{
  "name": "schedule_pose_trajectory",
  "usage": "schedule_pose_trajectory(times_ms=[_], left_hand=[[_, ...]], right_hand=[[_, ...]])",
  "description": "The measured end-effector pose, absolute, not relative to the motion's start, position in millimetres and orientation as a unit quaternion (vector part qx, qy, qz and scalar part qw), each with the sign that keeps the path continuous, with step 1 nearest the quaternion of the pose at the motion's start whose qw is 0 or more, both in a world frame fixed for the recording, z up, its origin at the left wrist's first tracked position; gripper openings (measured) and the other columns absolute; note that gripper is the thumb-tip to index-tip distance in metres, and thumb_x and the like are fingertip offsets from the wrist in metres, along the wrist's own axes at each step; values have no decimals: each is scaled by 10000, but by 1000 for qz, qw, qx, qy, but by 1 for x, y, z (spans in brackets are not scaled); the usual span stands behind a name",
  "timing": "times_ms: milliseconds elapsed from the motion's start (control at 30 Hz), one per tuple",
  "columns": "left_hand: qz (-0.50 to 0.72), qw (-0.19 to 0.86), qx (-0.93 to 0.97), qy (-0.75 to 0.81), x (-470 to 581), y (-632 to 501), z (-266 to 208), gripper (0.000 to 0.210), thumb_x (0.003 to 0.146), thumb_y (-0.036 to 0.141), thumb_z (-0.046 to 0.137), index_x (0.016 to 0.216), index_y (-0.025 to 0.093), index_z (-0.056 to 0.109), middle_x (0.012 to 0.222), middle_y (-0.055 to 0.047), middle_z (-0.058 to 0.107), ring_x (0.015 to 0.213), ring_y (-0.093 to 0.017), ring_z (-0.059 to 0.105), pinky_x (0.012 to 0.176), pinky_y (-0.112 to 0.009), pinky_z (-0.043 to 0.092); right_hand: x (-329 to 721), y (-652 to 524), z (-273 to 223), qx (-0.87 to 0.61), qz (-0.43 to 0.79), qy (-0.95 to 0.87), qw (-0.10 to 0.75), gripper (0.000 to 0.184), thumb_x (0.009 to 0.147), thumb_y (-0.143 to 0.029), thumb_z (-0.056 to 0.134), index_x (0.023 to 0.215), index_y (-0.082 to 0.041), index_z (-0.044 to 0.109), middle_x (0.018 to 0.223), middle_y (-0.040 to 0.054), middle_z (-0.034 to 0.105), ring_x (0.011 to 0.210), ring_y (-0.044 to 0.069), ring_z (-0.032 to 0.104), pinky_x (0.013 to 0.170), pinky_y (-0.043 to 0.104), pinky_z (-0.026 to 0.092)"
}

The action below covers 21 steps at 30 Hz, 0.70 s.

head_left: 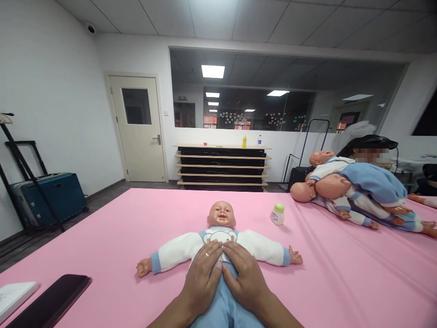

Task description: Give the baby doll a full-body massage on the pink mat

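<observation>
A baby doll [221, 215] lies on its back on the pink table cover [136, 209], arms stretched out to both sides. It wears a white top with blue cuffs and light blue trousers. My left hand [204, 272] rests flat on the doll's belly, a ring on one finger. Beside it my right hand [244, 272] lies flat on the same spot, and the thumbs and fingertips of both hands nearly meet. Both hands hold nothing. To the doll's upper right stands a small white bottle [277, 215] with a green cap.
More baby dolls [362, 187] are piled at the right, with a person [365, 148] behind them. A dark phone [51, 300] and a white box [15, 296] lie at the near left. Beyond the table are a shelf unit [223, 166] and a blue suitcase [51, 198].
</observation>
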<state>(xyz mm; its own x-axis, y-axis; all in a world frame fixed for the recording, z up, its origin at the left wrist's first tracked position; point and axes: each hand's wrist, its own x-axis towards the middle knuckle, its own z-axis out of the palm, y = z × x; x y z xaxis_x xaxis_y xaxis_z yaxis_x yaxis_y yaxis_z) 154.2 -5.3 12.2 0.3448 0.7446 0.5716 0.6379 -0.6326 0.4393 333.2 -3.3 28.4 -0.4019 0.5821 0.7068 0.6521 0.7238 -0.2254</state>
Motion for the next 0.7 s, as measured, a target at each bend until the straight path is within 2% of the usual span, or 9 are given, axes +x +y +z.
schedule_pose_trajectory(times_ms=[100, 200, 300, 400, 533, 600, 700], left_hand=[[363, 100, 797, 471, 157, -3, 11, 450, 994, 341, 358, 1436, 311, 436, 1515, -16, 419, 1439, -211, 335, 1196, -547, 269], [369, 116, 772, 505, 160, -1, 8, 464, 997, 364, 349, 1452, 302, 412, 1535, -23, 384, 1462, -219, 284, 1200, -562, 243], [394, 108, 747, 524, 159, 1, 2, 470, 988, 366, 373, 1439, 255, 441, 1521, -58, 409, 1445, -236, 322, 1181, -556, 297], [437, 55, 735, 516, 157, 0, -1, 433, 970, 316, 412, 1380, 212, 506, 1461, -91, 487, 1413, -249, 375, 1141, -546, 373], [493, -25, 764, 415, 155, -7, 7, 290, 927, 208, 461, 1173, 173, 609, 1274, -123, 605, 1296, -244, 488, 1083, -503, 447], [489, -26, 789, 371, 156, -11, 13, 230, 916, 175, 460, 1074, 169, 627, 1170, -120, 636, 1201, -224, 545, 1054, -468, 474], [469, -5, 802, 369, 156, -12, 18, 221, 923, 174, 449, 1047, 174, 632, 1121, -109, 649, 1118, -202, 581, 1028, -439, 494]], right_hand=[[333, 1, 24, -410, -13, -836, 365, 465, 926, -303, 501, 1366, -156, 527, 1402, 117, 534, 1321, 255, 492, 1103, 502, 435], [331, 4, 21, -450, 3, -825, 341, 490, 948, -340, 469, 1401, -156, 498, 1461, 109, 468, 1374, 266, 428, 1135, 525, 389], [330, 6, 16, -490, -9, -799, 348, 529, 941, -373, 478, 1400, -111, 497, 1455, 150, 465, 1362, 301, 439, 1114, 534, 412], [331, 6, 12, -504, -53, -775, 379, 548, 918, -371, 517, 1369, -59, 513, 1379, 206, 531, 1292, 344, 507, 1043, 556, 472], [332, -2, 20, -396, -119, -781, 468, 339, 879, -241, 551, 1183, -102, 607, 1176, 183, 653, 1126, 313, 609, 957, 528, 525], [331, -6, 28, -326, -105, -801, 491, 218, 860, -180, 549, 1061, -146, 625, 1050, 138, 679, 1008, 263, 637, 894, 472, 552], [329, -9, 36, -300, -57, -815, 492, 174, 860, -137, 527, 1003, -172, 620, 970, 101, 670, 928, 223, 632, 833, 424, 562]])
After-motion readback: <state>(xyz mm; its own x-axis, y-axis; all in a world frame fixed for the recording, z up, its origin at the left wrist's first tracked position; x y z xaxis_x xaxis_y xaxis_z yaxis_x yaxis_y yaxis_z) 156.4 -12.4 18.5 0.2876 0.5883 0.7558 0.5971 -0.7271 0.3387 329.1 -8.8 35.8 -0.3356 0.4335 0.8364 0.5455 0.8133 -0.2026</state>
